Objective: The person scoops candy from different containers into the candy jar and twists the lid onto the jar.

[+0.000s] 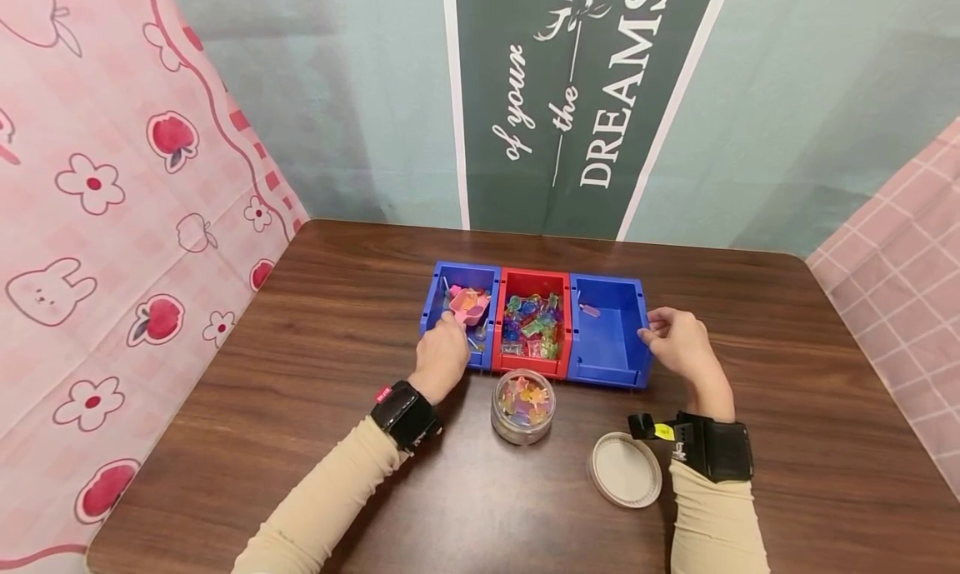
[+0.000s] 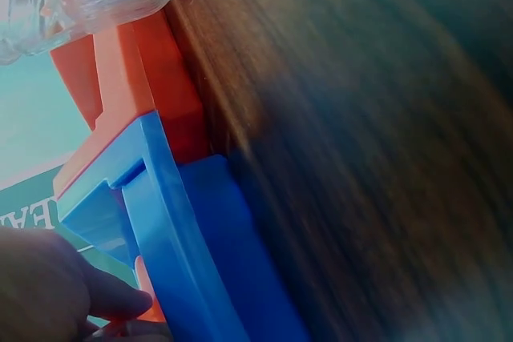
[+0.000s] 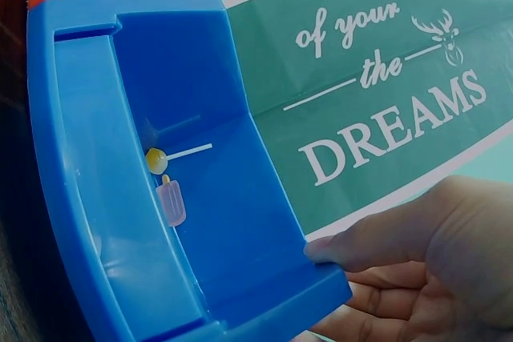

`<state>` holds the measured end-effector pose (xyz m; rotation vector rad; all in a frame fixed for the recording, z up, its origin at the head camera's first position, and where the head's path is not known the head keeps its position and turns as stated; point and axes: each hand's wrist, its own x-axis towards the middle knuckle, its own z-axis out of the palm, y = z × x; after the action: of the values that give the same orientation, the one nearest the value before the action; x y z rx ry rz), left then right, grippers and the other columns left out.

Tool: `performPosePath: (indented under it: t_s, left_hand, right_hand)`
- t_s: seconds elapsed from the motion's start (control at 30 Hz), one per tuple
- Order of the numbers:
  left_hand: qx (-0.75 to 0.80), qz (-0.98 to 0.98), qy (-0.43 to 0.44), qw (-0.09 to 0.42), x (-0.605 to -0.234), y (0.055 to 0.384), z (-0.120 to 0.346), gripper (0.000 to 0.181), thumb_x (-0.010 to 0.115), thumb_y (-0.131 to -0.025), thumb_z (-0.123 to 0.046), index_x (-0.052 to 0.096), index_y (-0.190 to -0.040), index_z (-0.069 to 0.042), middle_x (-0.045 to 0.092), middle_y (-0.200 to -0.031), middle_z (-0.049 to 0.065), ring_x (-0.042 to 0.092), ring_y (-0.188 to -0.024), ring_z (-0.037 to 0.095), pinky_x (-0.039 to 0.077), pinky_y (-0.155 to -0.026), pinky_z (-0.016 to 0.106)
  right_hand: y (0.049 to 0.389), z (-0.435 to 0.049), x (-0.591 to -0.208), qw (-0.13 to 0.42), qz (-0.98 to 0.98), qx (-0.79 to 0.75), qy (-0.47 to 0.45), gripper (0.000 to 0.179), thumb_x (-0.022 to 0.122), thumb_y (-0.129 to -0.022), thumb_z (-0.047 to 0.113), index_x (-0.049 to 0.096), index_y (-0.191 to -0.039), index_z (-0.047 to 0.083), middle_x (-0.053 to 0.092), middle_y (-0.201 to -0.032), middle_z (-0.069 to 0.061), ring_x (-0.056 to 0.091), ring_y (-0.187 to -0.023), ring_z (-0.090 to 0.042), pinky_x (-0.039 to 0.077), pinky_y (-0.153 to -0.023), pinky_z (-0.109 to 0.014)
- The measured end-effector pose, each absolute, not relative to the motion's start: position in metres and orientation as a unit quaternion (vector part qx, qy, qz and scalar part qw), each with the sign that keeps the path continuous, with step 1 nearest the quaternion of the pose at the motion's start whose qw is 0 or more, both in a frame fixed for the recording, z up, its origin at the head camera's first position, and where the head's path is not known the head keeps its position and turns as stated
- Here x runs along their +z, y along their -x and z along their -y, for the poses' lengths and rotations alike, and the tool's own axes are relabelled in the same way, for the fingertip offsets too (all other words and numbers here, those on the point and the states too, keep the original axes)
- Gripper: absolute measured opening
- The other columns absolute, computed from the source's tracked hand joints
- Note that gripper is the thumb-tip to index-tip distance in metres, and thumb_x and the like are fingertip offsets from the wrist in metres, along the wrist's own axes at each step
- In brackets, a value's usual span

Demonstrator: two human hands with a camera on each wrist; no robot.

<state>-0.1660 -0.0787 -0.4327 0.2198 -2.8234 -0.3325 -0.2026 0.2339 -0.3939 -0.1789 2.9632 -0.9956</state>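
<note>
My left hand (image 1: 441,356) pinches the handle of a small pink scoop (image 1: 461,315) over the left blue bin (image 1: 429,311). Small charms lie in the scoop's bowl, and others are in the bin beneath. In the left wrist view, thumb and fingers close on a bit of the pink handle (image 2: 147,290); the bowl is hidden there. At the far end of the row, my right hand (image 1: 684,345) grips the outer wall of the right blue bin (image 1: 611,374), thumb on its rim. Inside that bin are a yellow lollipop charm (image 3: 157,160) and a pink popsicle charm (image 3: 171,202).
Between the blue bins sits a red bin (image 1: 532,364) full of colourful clear charms. A round clear jar (image 1: 522,407) with charms stands in front of it. Its white-topped lid (image 1: 626,470) lies on the wooden table (image 1: 337,307), near the right forearm.
</note>
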Motion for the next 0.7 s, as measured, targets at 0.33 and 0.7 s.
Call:
performPosePath:
  t_s: [0.33,0.7]
  left_hand:
    - [-0.165,0.975,-0.076,0.127,-0.432,0.159,0.086,0.023,0.047,-0.100,-0.019,0.050,-0.091,0.002,0.065,-0.078,0.021,0.068,-0.070,0.041,0.055,-0.059,0.049]
    - [-0.189,0.971,-0.063,0.129,-0.428,0.147,0.093,0.025,0.045,-0.101,-0.022,0.051,-0.096,0.002,0.064,-0.082,0.021,0.068,-0.073,0.042,0.054,-0.060,0.051]
  right_hand:
    - [0.202,-0.232,-0.394,0.024,-0.947,-0.317,0.050,0.035,0.060,-0.090,0.006,0.055,-0.113,-0.019,0.064,-0.096,-0.032,0.062,-0.084,-0.036,0.056,-0.069,-0.039]
    - [0.201,-0.232,-0.393,0.029,-0.947,-0.317,0.047,0.035,0.061,-0.090,0.007,0.056,-0.113,-0.018,0.064,-0.097,-0.031,0.062,-0.084,-0.036,0.055,-0.070,-0.040]
